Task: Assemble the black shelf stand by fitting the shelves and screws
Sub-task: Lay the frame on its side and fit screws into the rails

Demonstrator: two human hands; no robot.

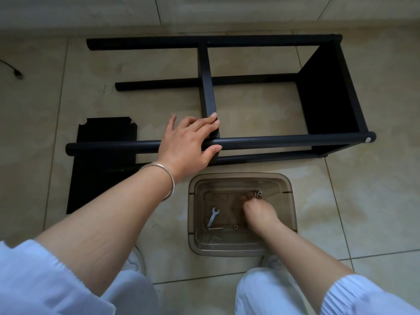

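Observation:
The black shelf stand (284, 140) lies on its side on the tiled floor, its round poles running left to right. One shelf (327, 92) closes its right end and a middle shelf (208, 87) stands between the poles. My left hand (189, 140) grips the near corner of the middle shelf where it meets the front pole. My right hand (258, 212) reaches down into a clear brown plastic bin (288, 201), fingers curled near small screws (258, 193); whether it holds one is hidden. A loose black shelf panel (102, 160) lies flat under the pole's left end.
Inside the bin lie a small flat wrench (213, 216), a hex key (216, 228) and a nut (235, 227). A dark cable end (17, 72) lies on the floor at far left. My knees in light trousers fill the bottom edge. A wall runs behind the stand.

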